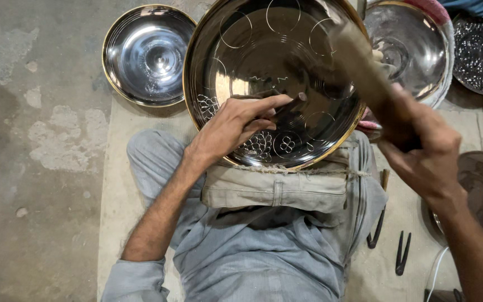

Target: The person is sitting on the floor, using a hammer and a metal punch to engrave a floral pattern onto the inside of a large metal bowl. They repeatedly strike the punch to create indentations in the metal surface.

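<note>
Your left hand point(236, 126) pinches dark punch point(289, 106) against big shiny bowl point(219, 67) on padded lap cushion point(275, 187); your right hand point(420, 151) grips blurred wooden mallet point(359, 64) above.

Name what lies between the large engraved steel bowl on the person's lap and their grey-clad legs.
In the head view, a folded beige cloth pad lies under the large engraved steel bowl, cushioning it on the grey-clad legs.

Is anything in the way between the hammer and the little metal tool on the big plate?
Nothing visible. The right hand holds the blurred hammer raised above the punch, which the left hand presses on the big plate. Only open air lies between them.
</note>
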